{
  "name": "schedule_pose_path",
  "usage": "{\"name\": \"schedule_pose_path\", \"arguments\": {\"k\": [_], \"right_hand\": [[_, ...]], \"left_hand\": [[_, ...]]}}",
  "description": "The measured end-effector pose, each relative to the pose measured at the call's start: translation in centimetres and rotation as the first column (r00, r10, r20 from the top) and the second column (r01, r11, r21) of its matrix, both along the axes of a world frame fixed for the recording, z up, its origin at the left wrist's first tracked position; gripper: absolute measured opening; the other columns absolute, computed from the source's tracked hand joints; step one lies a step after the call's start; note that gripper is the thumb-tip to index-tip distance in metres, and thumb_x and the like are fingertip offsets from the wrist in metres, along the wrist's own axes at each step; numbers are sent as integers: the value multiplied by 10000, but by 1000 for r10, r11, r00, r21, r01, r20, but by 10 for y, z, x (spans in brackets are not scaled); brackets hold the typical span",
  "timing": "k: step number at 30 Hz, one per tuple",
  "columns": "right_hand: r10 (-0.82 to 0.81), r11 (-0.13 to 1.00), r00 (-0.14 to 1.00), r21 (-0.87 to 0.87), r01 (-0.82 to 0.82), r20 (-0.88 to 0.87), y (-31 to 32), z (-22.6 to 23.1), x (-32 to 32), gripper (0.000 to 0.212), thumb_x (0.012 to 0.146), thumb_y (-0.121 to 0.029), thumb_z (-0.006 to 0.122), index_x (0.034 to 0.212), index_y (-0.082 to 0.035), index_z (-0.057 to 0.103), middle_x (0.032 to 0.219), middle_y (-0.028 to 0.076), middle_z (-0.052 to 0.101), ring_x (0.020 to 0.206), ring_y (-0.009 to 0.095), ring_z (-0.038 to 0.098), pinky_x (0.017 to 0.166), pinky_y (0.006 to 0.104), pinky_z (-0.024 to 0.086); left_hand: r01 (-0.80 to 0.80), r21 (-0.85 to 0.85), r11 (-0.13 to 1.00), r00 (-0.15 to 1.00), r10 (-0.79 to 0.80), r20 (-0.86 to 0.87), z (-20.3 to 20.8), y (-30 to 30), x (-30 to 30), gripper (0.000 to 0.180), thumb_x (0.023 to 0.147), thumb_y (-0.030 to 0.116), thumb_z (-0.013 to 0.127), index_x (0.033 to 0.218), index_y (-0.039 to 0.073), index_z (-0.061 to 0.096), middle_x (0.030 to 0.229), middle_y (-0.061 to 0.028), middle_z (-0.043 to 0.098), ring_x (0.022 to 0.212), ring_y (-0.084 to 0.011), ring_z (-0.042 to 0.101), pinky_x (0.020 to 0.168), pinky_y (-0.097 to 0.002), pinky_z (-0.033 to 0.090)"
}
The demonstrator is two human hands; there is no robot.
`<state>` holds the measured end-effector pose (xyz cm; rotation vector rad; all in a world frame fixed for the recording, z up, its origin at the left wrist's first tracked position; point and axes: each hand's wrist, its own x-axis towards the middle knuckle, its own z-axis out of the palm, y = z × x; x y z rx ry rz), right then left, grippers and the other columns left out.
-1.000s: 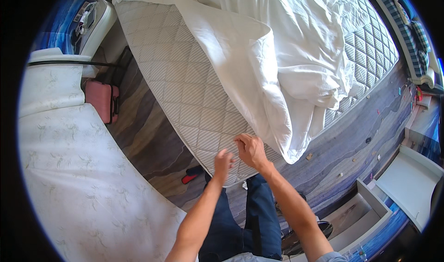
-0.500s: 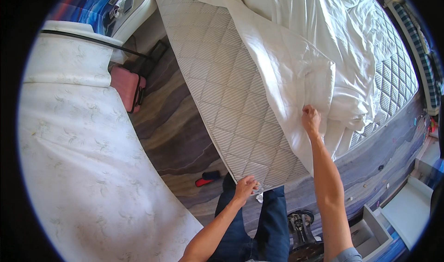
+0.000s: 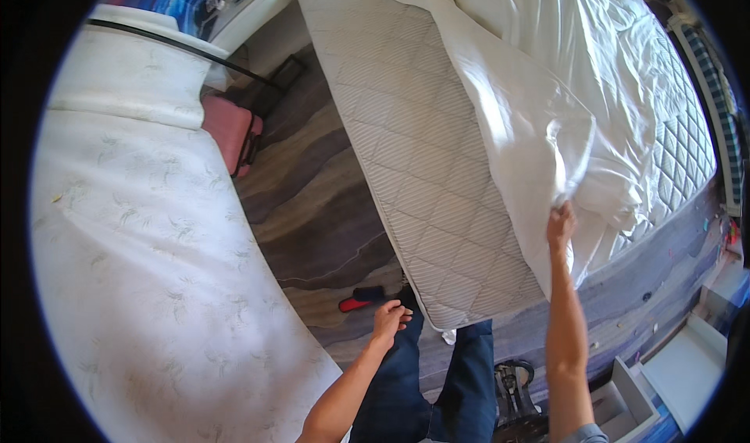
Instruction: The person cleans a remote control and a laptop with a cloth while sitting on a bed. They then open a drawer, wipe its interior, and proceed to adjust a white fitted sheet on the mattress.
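Observation:
My right hand [image 3: 561,226] is closed on the edge of a white duvet cover [image 3: 522,103], near the foot of the bed. The cloth lies crumpled over the right and far part of a quilted mattress [image 3: 418,138]. A wide strip of the mattress's left side shows bare. Left of the mattress's near corner, my left hand [image 3: 390,322] hangs in the air with loosely bent fingers. Nothing shows in it, and it is apart from the mattress.
A second bed with a pale patterned cover [image 3: 164,263] fills the left. In the gap between the beds lie a pink suitcase [image 3: 229,134] and a red and black object [image 3: 361,298]. Near the lower right stand a dark wheeled base [image 3: 513,380] and a white open drawer [image 3: 625,392].
The view has shifted, so the beds sit further right in it. My left hand has come away from the mattress corner. The cloth by my right hand has bunched into new folds.

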<state>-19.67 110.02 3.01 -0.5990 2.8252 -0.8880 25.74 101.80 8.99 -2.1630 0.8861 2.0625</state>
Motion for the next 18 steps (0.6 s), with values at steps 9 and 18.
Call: {"name": "schedule_pose_path", "arguments": {"k": [9,18], "right_hand": [[789,516,387,-172,-839,478,60,58,358,240,685,-136,597,907,-67,658,893,129,658,830,335,645,757,464,523],[694,572,532,76,-816,485,104,16,349,166,686,-87,561,829,-67,643,895,132,616,861,347,614,727,490,494]], "left_hand": [[-571,70,818,741,550,-385,-7,-4,35,353,906,267,571,1178,43,600,1010,-119,673,866,-275,646,780,-401,512],[-108,2,994,989,108,103,-54,-56,32,401,884,335,640,1214,123,557,1041,-21,668,930,-138,613,734,-327,445]]}}
